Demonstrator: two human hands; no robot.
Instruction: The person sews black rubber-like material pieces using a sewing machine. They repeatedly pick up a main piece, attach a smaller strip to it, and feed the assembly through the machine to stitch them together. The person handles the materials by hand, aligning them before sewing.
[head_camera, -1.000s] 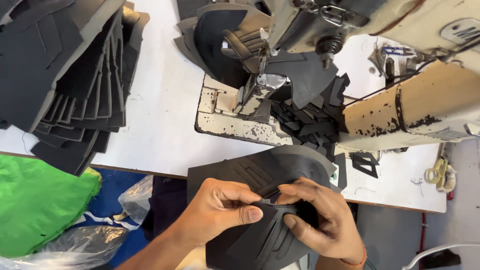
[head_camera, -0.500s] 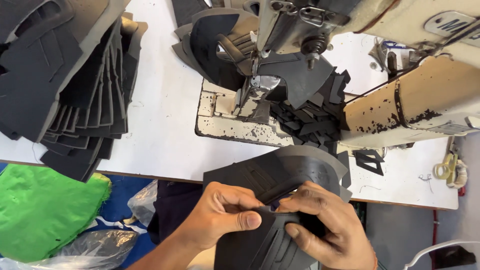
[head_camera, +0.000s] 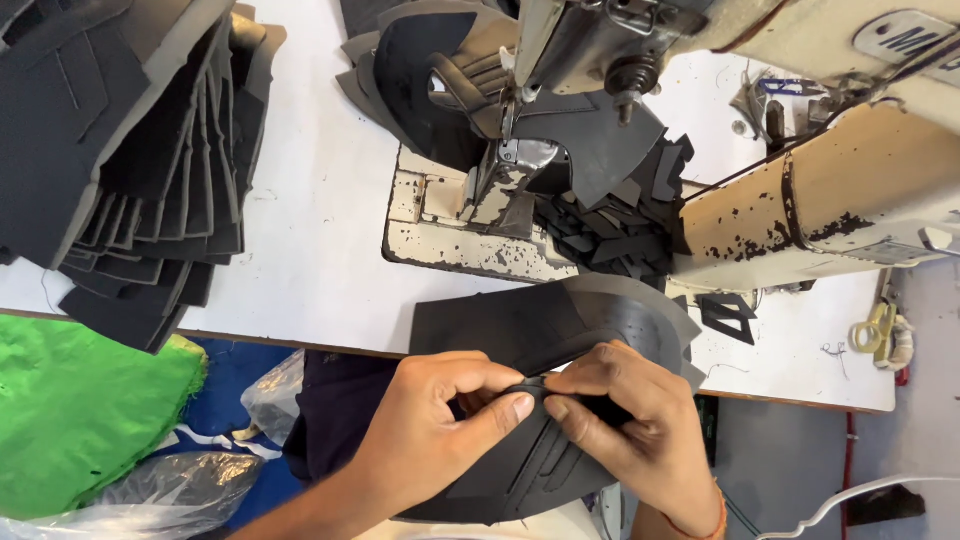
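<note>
The person's left hand (head_camera: 440, 425) and right hand (head_camera: 630, 425) meet near the bottom of the picture, just in front of the table edge. Both hands pinch a dark grey cut piece (head_camera: 545, 335) of soft, flat material. The left thumb and fingers press on a small fold in the middle of it, and the right fingers squeeze the same fold from the other side, so the fingertips almost touch. The piece is curved at the top and hangs partly over the edge of the white table (head_camera: 320, 240), with its lower part in the person's lap. Behind the hands stands an old cream sewing machine (head_camera: 800, 200) with chipped paint. More dark pieces lie piled around its needle. On the left of the table sits a tall stack of dark pieces (head_camera: 130, 170), fanned out. Below the table on the left is a bright green cloth (head_camera: 80, 420) and a clear plastic bag (head_camera: 160, 495). Yellow-handled scissors (head_camera: 875, 330) rest far right.
</note>
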